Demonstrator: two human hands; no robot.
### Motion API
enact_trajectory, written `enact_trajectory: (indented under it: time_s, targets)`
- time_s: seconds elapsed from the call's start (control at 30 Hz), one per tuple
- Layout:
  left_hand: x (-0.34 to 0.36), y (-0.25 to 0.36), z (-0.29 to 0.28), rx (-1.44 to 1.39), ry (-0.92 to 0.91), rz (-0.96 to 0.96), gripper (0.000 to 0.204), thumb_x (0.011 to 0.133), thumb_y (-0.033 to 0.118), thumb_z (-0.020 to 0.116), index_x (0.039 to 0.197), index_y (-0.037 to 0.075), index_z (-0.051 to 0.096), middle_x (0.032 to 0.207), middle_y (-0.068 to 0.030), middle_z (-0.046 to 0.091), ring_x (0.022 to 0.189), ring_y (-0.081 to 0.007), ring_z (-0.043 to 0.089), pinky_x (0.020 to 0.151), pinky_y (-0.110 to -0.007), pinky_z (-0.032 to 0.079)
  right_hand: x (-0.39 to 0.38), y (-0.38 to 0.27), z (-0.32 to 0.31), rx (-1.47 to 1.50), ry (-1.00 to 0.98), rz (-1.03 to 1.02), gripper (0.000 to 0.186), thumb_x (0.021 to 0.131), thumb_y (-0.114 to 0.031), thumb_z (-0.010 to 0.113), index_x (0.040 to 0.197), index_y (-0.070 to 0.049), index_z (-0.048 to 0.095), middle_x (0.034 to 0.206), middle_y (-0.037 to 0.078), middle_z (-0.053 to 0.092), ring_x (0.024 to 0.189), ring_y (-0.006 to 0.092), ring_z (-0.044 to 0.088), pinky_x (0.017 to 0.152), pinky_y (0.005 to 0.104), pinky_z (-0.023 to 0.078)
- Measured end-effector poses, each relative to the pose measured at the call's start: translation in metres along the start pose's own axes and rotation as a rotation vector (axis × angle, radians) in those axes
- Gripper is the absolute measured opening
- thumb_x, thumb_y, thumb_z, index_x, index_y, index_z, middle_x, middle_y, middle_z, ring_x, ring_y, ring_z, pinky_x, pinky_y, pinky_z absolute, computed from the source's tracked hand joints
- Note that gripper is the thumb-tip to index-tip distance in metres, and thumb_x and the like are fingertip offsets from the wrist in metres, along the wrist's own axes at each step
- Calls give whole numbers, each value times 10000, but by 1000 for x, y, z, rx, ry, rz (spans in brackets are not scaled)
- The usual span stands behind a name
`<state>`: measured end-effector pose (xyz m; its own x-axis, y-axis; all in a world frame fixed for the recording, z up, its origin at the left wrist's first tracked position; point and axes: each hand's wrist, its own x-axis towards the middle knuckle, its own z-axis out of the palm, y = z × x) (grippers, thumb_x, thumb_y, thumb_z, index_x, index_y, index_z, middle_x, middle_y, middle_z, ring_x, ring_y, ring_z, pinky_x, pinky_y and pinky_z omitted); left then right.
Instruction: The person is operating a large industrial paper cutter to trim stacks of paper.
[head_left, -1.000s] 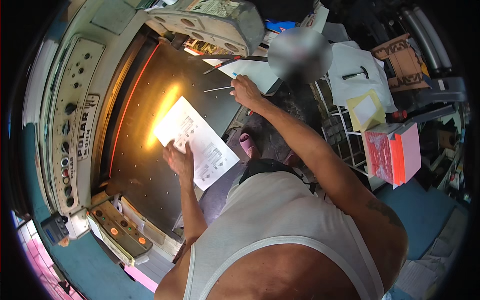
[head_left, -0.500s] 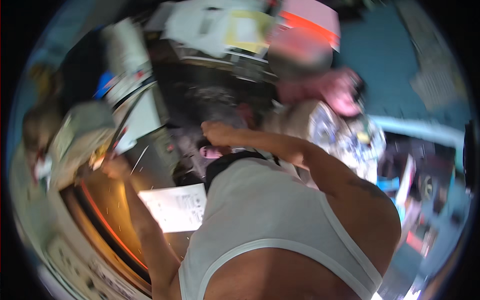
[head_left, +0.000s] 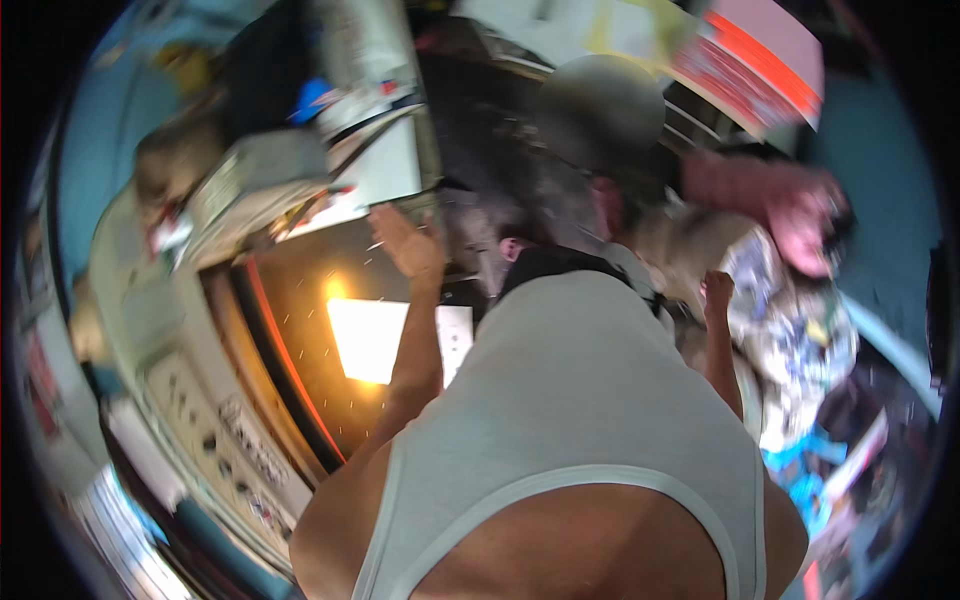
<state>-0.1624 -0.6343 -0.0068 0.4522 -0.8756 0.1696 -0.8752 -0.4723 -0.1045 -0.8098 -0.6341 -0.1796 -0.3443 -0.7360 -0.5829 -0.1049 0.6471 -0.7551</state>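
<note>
Now: both hands well apart, neither touching the other. Left hand (head_left: 410,245) opened out, fingers extended, above the far part of a dark metal bench (head_left: 318,262), near a pale panel (head_left: 385,168) beyond it. Nothing seen in its grasp; whether the fingers touch the surface cannot be told. Right hand (head_left: 717,290) out to the side, looking curled, just beside a bulky clear plastic bag (head_left: 800,340) with mixed contents; too blurred to tell whether it grips anything or touches the bag.

White sheet (head_left: 368,338) lies on the bench, left forearm crossing in front of it. Its left part washed out by bright warm light; small dark printed marks on the strip to the right of the arm.

Red line (head_left: 272,318) runs along the bench's left side. Beyond that, a pale control panel (head_left: 205,425) with dark knobs, slanted in view. Upper right: stack of pink and orange material (head_left: 770,60). Below the stack, a pinkish bundle (head_left: 755,190), outline smeared by motion blur.
</note>
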Motion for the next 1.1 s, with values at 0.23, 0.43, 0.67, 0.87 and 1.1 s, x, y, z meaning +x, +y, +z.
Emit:
enact_trajectory:
  time_s: [0.23,0.43,0.67,0.87,1.1]
  targets:
    - [-15,-26,-13,-505,204,39,507,787,-38,520,1281,12,623,1359,-203,586,1257,-393,543,1091,-473,397,-37,-222,197,-383,-455,-823,140,890,-114,684,854,-13,593,668,90,606,594,154,603,583,326,483]
    - [8,6,-19,-1177,276,-564,250,1044,51,389,1146,15,615,791,-40,525,663,-113,496,595,-251,447,-24,-305,222,-418,-713,-719,185,869,-137,728,952,-23,609,896,113,661,764,155,653,660,325,507]
    - [65,256,-84,-2228,-826,-351,472,1082,384,350,1306,20,551,1487,-178,476,1453,-328,339,1176,-449,274,-77,-316,234,150,-1152,-398,531,915,-208,693,1367,-2,508,1043,83,622,854,152,603,736,317,511]
    - [75,384,-65,-745,-757,946,483,1069,432,337,1445,157,467,1552,-99,410,1476,-393,248,1154,-652,145,-50,-316,119,342,-724,35,168,930,-190,613,940,-31,668,768,-40,555,722,94,520,642,262,431]
    - [156,487,-37,-1184,-878,657,589,993,437,541,1437,64,441,1427,-123,525,1351,-283,474,1062,-599,369,0,-69,-109,-676,228,-287,194,921,-121,517,946,4,663,978,220,639,907,404,605,817,497,457]
